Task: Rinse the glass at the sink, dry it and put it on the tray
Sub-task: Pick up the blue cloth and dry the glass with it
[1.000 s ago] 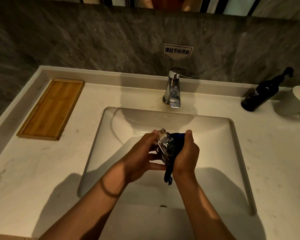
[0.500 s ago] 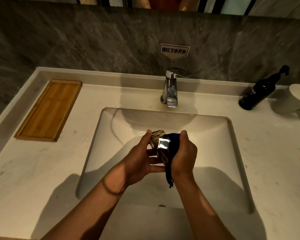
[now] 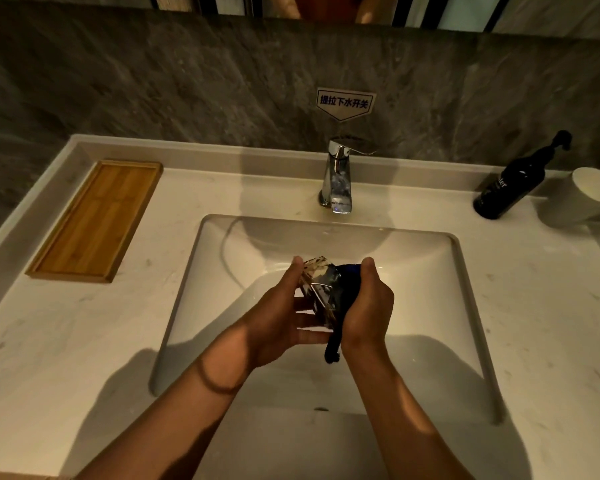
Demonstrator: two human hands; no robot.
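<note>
Unmoved: two hands, one glass (image 3: pixel 317 289), perhaps.

Both forearms reach in from 6 o'clock, converging. Left hand (image 3: pixel 278 317) cupped, fingers (image 3: pixel 307 320) curled toward 3 o'clock, gripping. Right hand (image 3: pixel 369 306) fisted, thumb up toward 12.

A pale, marble-look countertop (image 3: pixel 59 341) runs the full width, with a raised lip along the back against the dark stone wall. Sunk into its middle is a white rectangular sink (image 3: pixel 465 306), its drain slot showing near the front edge. At the back left corner sits a wooden tray (image 3: pixel 97 220), flat on the counter and bare. Behind the basin, a chrome faucet (image 3: pixel 336 181) stands upright, its spout reaching over the rim. Far right, a dark pump bottle (image 3: pixel 513 185) and, just beside it, a white cup (image 3: pixel 582 199).
</note>
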